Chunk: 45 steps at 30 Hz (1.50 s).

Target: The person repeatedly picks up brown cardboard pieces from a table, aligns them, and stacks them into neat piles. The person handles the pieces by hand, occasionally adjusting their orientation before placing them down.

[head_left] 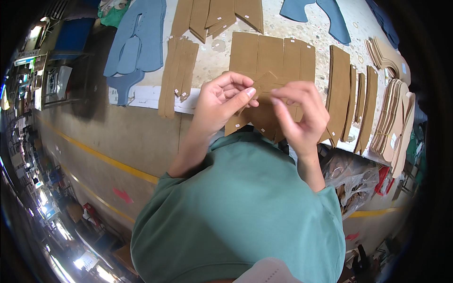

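Note:
My left hand (224, 101) is closed, thumb against the fingertips, pinching a small brown cut fabric piece (265, 81) that pokes out past the thumb. Close by on the right, my right hand (304, 111) has its thumb and forefinger drawn together near that piece. Whatever lies between those two fingertips is too small to make out. Beneath both hands, brown fabric panels (271, 52) are laid side by side on the table, with small white stickers on their edges. Some pointed panels hang over the front edge by my body.
The pale speckled table (212, 59) also bears blue fabric pieces (144, 40), narrow brown strips (175, 70), more brown strips (339, 89) and beige stacks (389, 120). Clear plastic bags (354, 177) sit below its right side. Yellow lines (108, 158) cross the floor.

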### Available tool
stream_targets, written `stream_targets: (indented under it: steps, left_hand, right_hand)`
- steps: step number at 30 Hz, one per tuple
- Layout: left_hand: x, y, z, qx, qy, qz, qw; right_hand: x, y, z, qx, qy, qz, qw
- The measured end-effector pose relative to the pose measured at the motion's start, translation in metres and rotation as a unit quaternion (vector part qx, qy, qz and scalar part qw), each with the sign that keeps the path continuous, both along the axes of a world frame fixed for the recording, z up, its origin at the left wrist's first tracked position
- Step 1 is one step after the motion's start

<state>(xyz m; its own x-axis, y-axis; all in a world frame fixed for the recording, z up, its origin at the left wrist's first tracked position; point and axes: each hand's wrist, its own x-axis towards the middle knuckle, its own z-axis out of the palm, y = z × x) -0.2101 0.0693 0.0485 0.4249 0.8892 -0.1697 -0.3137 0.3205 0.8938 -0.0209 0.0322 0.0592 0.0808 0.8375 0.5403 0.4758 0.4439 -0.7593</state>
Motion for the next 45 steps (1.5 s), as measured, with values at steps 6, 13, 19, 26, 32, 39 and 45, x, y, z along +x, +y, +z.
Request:
stream_targets:
  steps: [6, 13, 19, 26, 32, 39, 45]
  left_hand:
    - [0.001, -0.003, -0.002, 0.025, -0.014, 0.009, 1.000]
    - [0.006, -0.009, 0.003, 0.065, 0.052, 0.035, 0.996]
    - [0.007, -0.004, -0.002, 0.057, 0.035, 0.021, 0.998]
    - [0.009, 0.002, -0.010, 0.033, 0.029, 0.045, 0.998]
    - [0.004, 0.004, -0.008, -0.013, 0.032, 0.013, 0.999]
    - [0.008, -0.020, -0.004, -0.006, 0.096, -0.104, 0.990]
    - [0.005, -0.024, -0.006, -0.015, 0.208, -0.109, 0.972]
  right_hand:
    - [-0.013, 0.001, 0.004, -0.016, -0.044, -0.034, 0.998]
    - [-0.014, 0.002, 0.001, 0.005, -0.049, -0.047, 0.998]
    - [-0.015, 0.001, -0.003, 0.075, -0.115, -0.055, 0.989]
    - [-0.023, -0.005, -0.009, 0.102, -0.222, -0.095, 0.965]
    - [-0.005, -0.009, -0.009, -0.038, -0.026, 0.000, 0.999]
    - [0.024, -0.029, -0.006, -0.273, 0.192, 0.105, 0.937]
    - [0.034, -0.043, -0.019, -0.244, 0.107, -0.047, 0.963]
